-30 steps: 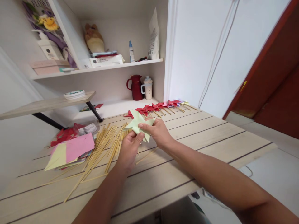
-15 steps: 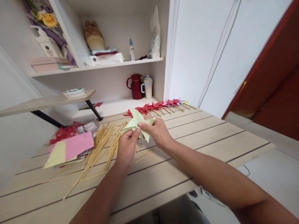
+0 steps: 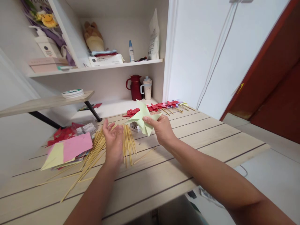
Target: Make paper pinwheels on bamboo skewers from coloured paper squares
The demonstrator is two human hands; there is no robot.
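Note:
A pale green paper pinwheel is pinched at its centre by my right hand, thumb on the front, above the table. My left hand is apart from it, palm up with fingers spread and nothing in it, over the thin wooden sticks. More sticks lie between my hands. Just behind the pinwheel stands a small box of tiny metal pieces, partly hidden. One tiny shiny piece lies on the tabletop in front of it.
Red, purple and yellow pinwheels on sticks lie along the table's back edge. Pink and yellow paper sheets are stacked at the left, below a small raised shelf. A red jug and a cup stand behind.
My left hand has let go of the green pinwheel, moved left and opened. My right hand still holds the pinwheel, now slightly higher and to the right. The small box has come into view.

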